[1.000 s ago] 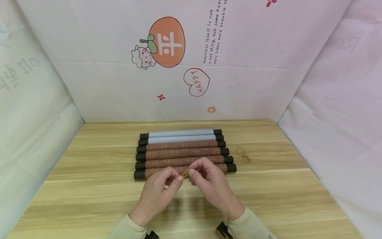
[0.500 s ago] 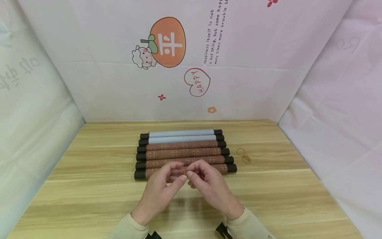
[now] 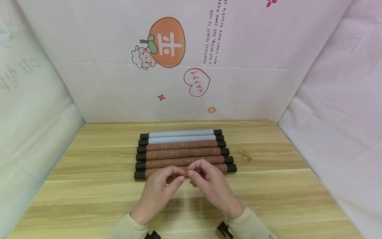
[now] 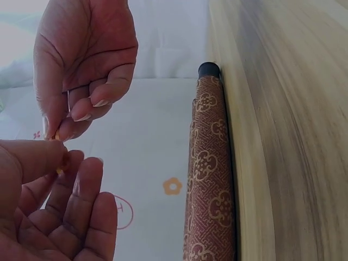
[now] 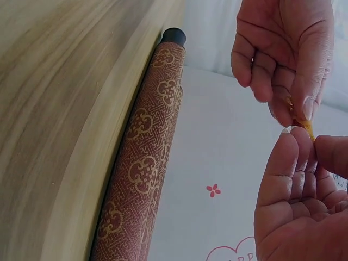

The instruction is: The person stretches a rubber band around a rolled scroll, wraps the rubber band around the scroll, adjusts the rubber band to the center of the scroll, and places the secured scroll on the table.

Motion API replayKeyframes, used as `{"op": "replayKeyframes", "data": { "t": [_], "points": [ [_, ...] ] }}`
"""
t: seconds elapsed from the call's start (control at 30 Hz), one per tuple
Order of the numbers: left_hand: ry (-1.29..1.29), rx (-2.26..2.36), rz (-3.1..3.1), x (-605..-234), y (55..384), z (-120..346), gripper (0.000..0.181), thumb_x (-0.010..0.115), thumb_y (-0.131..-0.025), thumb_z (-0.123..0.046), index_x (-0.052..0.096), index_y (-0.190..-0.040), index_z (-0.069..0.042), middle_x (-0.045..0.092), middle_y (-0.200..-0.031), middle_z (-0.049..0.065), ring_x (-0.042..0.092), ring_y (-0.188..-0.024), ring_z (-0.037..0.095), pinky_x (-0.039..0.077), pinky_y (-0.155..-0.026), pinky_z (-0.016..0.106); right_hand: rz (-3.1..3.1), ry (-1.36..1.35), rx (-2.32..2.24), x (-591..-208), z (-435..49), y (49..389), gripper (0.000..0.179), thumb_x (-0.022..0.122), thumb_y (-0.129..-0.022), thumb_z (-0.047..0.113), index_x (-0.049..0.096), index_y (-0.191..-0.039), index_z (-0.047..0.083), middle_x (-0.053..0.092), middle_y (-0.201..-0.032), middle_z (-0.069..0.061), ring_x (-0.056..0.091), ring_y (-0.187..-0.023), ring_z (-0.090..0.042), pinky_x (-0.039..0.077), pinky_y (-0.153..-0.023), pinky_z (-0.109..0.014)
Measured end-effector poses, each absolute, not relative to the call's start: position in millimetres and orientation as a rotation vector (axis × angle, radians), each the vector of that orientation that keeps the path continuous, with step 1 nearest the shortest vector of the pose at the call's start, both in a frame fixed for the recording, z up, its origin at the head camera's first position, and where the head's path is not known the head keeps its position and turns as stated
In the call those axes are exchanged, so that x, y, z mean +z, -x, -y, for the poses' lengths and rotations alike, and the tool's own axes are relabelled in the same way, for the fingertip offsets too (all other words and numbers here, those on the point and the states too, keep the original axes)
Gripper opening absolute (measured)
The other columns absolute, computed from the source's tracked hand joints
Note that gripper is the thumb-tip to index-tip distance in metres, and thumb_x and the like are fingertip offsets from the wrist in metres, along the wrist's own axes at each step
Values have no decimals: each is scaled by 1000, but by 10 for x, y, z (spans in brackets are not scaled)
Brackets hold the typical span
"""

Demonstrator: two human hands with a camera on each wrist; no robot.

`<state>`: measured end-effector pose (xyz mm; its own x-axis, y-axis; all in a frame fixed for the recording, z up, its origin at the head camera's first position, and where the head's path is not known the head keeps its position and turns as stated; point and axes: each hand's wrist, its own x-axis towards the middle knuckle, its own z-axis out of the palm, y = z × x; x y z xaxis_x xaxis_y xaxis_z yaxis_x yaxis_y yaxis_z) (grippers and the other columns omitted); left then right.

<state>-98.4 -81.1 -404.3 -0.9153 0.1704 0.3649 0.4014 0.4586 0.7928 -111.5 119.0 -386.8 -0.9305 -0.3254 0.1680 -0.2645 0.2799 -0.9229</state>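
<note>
Near the front of the table, my left hand [image 3: 158, 191] and right hand [image 3: 210, 186] meet fingertip to fingertip. Between them is a small amber rubber band [image 5: 308, 129], pinched by the thumb and fingers of each hand. Most of the band is hidden by the fingertips in the head view. In the left wrist view, an amber bit of the rubber band [image 4: 65, 160] shows under the left thumb. Just beyond the hands lies the nearest brown scroll [image 4: 209, 168], rolled up, with gold flower patterns and black end knobs.
Behind it, more rolled scrolls lie side by side: brown patterned ones [image 3: 173, 154] and two pale blue ones [image 3: 181, 133] at the back. Loose rubber bands [image 3: 246, 158] lie to their right on the wooden table [image 3: 98, 156]. White printed cloth [image 3: 119, 93] encloses the table's back and sides.
A longer piece of the rubber band showed between the hands one second ago. The hands drew closer together, then parted slightly, both keeping hold of it. The scrolls have not moved.
</note>
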Motion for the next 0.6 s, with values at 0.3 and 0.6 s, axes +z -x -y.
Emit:
{"op": "replayKeyframes", "data": {
  "t": [0.3, 0.6],
  "points": [
    [403, -1512, 2526, -4021, 980, 800, 5, 70, -98, -23, 69, -103, -23, 70, -92, -17, 66, -84, 2, 55, -76, 26, -2503, 566, -1720, -3870, -1197, 1123, 7, 63, -105, 20, 67, -110, 17, 68, -93, -4, 67, -79, -17, 58, -69, -29],
    [357, -1499, 2461, -4038, 988, 788, 10, 72, -93, -17, 65, -96, -24, 64, -86, -13, 60, -75, 6, 52, -69, 25, -2519, 562, -1699, -3872, -1191, 1130, 10, 63, -105, 24, 68, -111, 17, 67, -88, -2, 66, -76, -15, 56, -65, -28]
  ]
}}
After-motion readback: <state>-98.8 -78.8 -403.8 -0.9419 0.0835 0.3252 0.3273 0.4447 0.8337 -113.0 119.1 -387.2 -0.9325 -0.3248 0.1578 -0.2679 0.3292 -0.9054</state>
